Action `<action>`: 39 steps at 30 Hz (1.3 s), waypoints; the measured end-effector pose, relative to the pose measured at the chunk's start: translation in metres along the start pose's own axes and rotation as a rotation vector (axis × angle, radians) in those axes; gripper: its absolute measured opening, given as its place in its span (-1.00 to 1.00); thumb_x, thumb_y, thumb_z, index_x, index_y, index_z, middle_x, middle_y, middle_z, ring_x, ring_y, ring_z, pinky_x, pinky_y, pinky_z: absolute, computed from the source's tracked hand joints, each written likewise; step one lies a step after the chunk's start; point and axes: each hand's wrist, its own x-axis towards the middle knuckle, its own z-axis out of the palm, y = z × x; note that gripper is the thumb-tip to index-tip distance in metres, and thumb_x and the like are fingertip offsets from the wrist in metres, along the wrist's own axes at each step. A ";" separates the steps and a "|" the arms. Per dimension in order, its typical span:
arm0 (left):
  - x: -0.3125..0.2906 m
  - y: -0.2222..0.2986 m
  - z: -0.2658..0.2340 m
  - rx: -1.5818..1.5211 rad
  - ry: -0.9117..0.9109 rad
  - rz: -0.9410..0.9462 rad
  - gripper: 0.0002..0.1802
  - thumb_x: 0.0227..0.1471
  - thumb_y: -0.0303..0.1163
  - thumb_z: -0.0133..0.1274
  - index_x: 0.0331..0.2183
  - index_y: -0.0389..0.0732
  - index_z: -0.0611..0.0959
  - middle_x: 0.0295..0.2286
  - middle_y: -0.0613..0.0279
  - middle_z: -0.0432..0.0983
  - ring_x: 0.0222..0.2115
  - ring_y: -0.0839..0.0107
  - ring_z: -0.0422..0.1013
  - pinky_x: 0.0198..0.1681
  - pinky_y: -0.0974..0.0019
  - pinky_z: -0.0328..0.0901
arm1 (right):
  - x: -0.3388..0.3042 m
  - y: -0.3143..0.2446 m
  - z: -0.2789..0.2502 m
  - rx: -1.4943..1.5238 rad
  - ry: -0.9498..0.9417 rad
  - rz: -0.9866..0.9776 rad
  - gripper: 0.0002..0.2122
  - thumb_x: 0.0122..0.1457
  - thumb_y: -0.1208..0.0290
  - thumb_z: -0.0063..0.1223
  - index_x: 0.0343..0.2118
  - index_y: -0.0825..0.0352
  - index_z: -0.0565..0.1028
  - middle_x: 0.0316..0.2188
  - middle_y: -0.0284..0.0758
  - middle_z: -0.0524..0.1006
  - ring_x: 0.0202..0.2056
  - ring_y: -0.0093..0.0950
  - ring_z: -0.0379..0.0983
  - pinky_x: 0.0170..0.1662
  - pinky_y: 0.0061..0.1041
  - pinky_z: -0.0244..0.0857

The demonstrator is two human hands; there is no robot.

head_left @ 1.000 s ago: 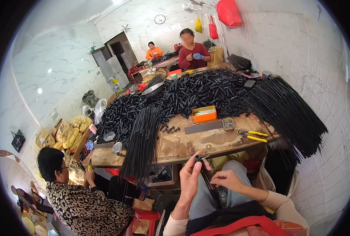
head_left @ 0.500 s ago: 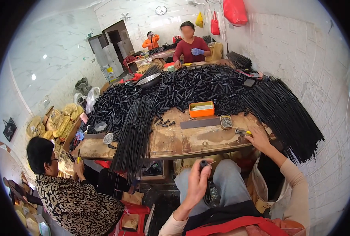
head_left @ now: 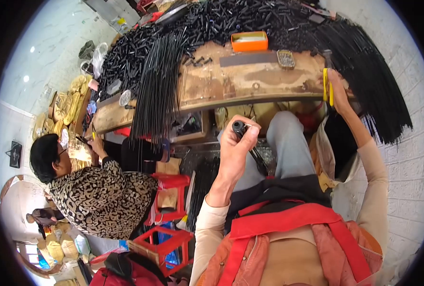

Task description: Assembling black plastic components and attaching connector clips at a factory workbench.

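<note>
black rod bundle (head_left: 250, 148), thin and dark, with a rounded cap end poking up above the fist; it sits in the left hand (head_left: 236, 148), raised over the lap between the knees and the desk (head_left: 250, 88) edge. left grip is clamped round the upper part of the bundle, fingers wrapped tight, the lower ends trailing down toward the grey trouser leg (head_left: 288, 143).

risk, as a judgement: the free lower ends look loose, so a slackened fist could let single rods slide out onto the floor, where more dark rods already lie under the desk. the ends could also snag on the red apron strap (head_left: 288, 221).

right hand (head_left: 338, 93) reaches out to the desk edge, its grip closed on yellow-handled pliers (head_left: 327, 86). the arm is stretched far; a pull from that angle could tip the tool off the worn wood edge, or brush the fan of long black wires (head_left: 369, 81) hanging over the right corner and drag some down.

further on: small metal dish (head_left: 286, 58), dark flat bar (head_left: 247, 59), orange tin (head_left: 249, 41), then a heap of short black tubes (head_left: 212, 24). another sheaf of long black rods (head_left: 159, 90) overhangs the near edge at left, above a seated person in a patterned top (head_left: 102, 195).
</note>
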 end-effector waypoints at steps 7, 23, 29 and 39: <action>-0.016 -0.001 0.018 0.079 -0.048 0.085 -0.56 0.23 -0.17 -0.04 0.01 -0.26 0.38 -0.57 0.43 0.14 -0.55 0.60 0.04 -0.44 0.47 0.04 | -0.114 -0.056 0.070 -0.661 -0.664 -0.322 -0.62 0.21 0.42 -0.01 0.11 0.28 0.38 -0.34 -0.26 0.45 -0.28 -0.42 0.41 -0.17 -0.42 0.30; -0.033 -0.008 0.007 0.241 -0.041 0.048 -0.38 0.19 -0.12 0.03 0.13 -0.32 0.33 -0.58 0.49 0.21 -0.59 0.67 0.08 -0.50 0.52 0.05 | -0.132 -0.103 0.105 -1.200 -0.438 -0.802 -0.36 -0.09 0.64 0.06 0.17 0.12 0.36 -0.23 -0.18 0.36 -0.17 -0.22 0.31 -0.12 -0.31 0.23; -0.031 -0.006 0.004 0.263 -0.133 0.000 -0.46 0.16 -0.21 0.09 0.06 -0.35 0.44 -0.45 0.40 0.28 -0.55 0.63 0.18 -0.51 0.51 0.09 | -0.134 -0.109 0.092 -1.085 -0.529 -0.799 -0.52 -0.03 0.49 0.17 0.04 0.19 0.46 -0.39 -0.31 0.39 -0.37 -0.34 0.36 -0.29 -0.42 0.26; -0.038 0.001 0.006 0.347 -0.251 -0.034 -0.53 0.05 -0.36 0.20 -0.01 -0.32 0.54 -0.40 0.38 0.40 -0.44 0.65 0.30 -0.33 0.56 0.24 | -0.125 -0.164 0.069 -1.182 -0.849 -0.800 -0.49 -0.05 0.34 0.30 0.02 0.25 0.41 -0.56 -0.38 0.41 -0.56 -0.47 0.41 -0.49 -0.47 0.27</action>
